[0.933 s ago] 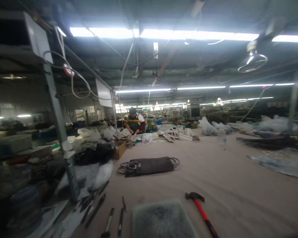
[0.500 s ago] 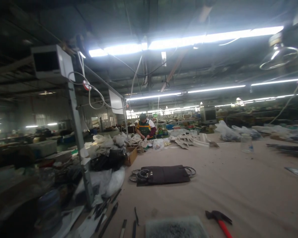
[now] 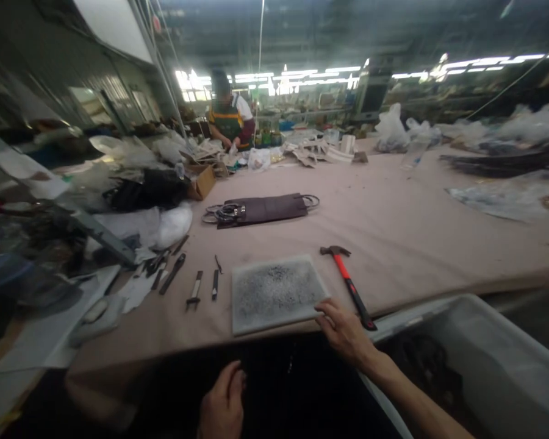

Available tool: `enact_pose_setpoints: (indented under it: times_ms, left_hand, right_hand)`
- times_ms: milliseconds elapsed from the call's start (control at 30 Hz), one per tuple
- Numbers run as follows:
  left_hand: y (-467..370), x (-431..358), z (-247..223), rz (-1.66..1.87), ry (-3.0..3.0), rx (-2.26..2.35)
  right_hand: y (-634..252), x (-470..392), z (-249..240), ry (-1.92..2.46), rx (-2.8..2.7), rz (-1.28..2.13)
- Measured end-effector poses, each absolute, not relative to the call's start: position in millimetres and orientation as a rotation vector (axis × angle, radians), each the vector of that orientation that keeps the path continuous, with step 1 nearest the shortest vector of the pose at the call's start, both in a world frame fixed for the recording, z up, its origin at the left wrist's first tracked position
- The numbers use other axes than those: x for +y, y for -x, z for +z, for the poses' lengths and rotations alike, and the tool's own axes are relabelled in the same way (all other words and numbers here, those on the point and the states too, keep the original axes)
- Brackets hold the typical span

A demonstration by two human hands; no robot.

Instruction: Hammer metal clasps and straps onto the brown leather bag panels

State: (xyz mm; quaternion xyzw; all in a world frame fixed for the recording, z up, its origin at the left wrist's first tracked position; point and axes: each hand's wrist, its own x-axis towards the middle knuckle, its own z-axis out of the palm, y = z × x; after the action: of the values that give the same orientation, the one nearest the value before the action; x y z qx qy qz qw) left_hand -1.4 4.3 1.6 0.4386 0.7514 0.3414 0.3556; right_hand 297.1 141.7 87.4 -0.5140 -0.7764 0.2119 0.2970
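Observation:
My right hand (image 3: 345, 332) is at the near right corner of a worn, grey-speckled board (image 3: 279, 296), fingers loosely bent and apart, nothing seen in them. Whether the fingertips touch the board I cannot tell. Just right of it lies a claw hammer (image 3: 348, 280) with a red and black handle. Low in front of my dark clothing, my left hand (image 3: 224, 399) hangs below the table edge, its fingers slightly curled with no object visible. Left of the board rest a pronged punch (image 3: 194, 291) and a short dark tool (image 3: 215, 285). Farther back, a dark brown leather bag piece (image 3: 269, 209) with loop handles lies flat.
More hand tools (image 3: 172, 274) lie at the left by a slanted metal post (image 3: 96, 231). A white bin (image 3: 494, 329) stands at the right below the table (image 3: 421, 219). Plastic bags, a cardboard box (image 3: 202, 182) and scraps line the back, where another person (image 3: 231, 119) works.
The view has tilted down, so the table and tools sit higher and the whole board and hammer show. Both my hands have come into view.

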Motion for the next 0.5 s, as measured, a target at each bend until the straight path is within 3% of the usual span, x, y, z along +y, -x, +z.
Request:
enact_pose_setpoints:
  times_ms: [233,500]
  left_hand:
    - [14,57,11,1.291,-1.749,2.067]
    - [40,166,-29,1.218,-2.413,1.981]
  right_hand:
    - [-311,161,61,1.44,-2.064,0.297]
    - [-319,226,62,1.459,-1.969,0.344]
